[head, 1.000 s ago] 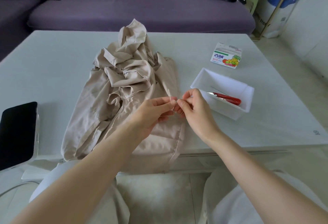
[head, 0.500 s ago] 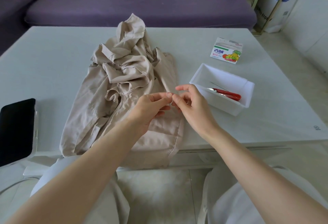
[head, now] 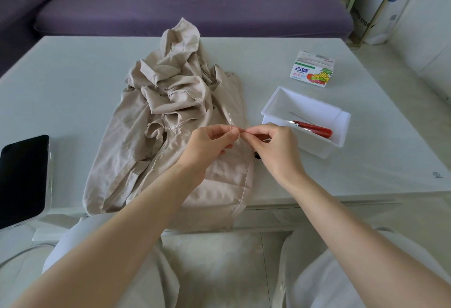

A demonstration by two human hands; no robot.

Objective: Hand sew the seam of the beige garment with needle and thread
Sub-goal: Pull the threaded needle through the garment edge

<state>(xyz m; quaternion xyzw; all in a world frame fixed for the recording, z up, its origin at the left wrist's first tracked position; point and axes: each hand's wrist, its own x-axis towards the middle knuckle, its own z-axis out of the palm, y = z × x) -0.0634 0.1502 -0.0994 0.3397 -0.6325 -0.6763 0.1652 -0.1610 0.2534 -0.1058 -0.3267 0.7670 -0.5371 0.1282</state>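
left hand [head: 207, 146] pinches the needle [head: 230, 121], right hand [head: 275, 153] pinches thread [head: 267, 139] right beside it. white tray [head: 272, 103] holds a red-handled tool [head: 314, 128]; beige garment [head: 170, 102] overhangs the table's [head: 73, 75] near edge.

Home living room: purple sofa [head: 190, 7] behind white table [head: 73, 75].
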